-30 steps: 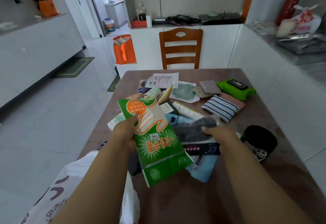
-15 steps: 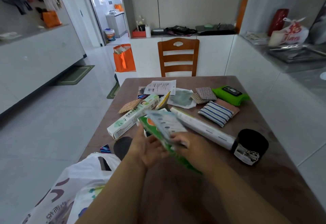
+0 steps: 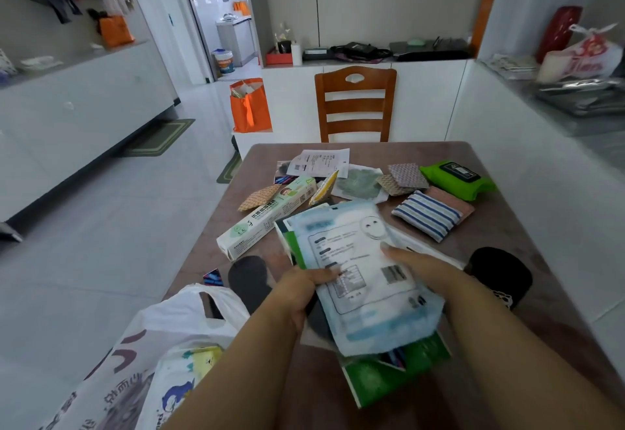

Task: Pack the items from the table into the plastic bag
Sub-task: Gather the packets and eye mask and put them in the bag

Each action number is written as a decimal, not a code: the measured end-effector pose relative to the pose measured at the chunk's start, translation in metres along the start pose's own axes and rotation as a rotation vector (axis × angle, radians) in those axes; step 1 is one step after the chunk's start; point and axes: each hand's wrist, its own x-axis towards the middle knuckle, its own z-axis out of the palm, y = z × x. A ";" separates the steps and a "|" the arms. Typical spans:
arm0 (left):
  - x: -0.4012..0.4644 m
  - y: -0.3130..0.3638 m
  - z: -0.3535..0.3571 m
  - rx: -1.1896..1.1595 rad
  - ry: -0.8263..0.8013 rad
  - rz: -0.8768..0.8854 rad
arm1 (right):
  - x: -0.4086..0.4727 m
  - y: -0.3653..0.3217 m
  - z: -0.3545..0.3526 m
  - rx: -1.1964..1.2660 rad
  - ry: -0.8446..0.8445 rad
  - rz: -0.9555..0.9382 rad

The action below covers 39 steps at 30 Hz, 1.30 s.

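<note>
Both hands grip flat packets over the table's near edge.
Left hand (image 3: 297,294) and right hand (image 3: 422,267) pinch a glossy blue packet (image 3: 365,280) stacked on a green packet (image 3: 382,375); the white bag (image 3: 162,338) at the near-left corner holds printed packs.

A brown counter (image 3: 558,260) carries a long white-and-green box (image 3: 267,218), a printed paper sheet (image 3: 321,162), woven patterned squares (image 3: 402,177), a green wet-wipe pack (image 3: 456,177), a striped cloth pad (image 3: 427,215) lying on a pink one (image 3: 455,201), and a black round pouch (image 3: 500,272) near the right edge.

glossy plastic packet (image 3: 365,270), thin white plastic bag (image 3: 162,338), matt brown table (image 3: 558,301), wooden chair (image 3: 355,105)
</note>
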 end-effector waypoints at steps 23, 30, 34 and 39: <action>-0.025 0.131 -0.138 -0.395 0.334 0.246 | 0.109 0.036 0.129 -0.052 0.225 0.071; -0.012 0.142 -0.157 -0.731 0.263 0.270 | 0.136 0.048 0.171 -0.327 0.315 -0.004; -0.003 0.140 -0.161 -0.776 0.258 0.235 | 0.146 0.053 0.192 -0.347 0.290 0.007; 0.004 0.134 -0.160 -0.732 0.237 0.179 | 0.144 0.057 0.204 -0.578 0.280 0.049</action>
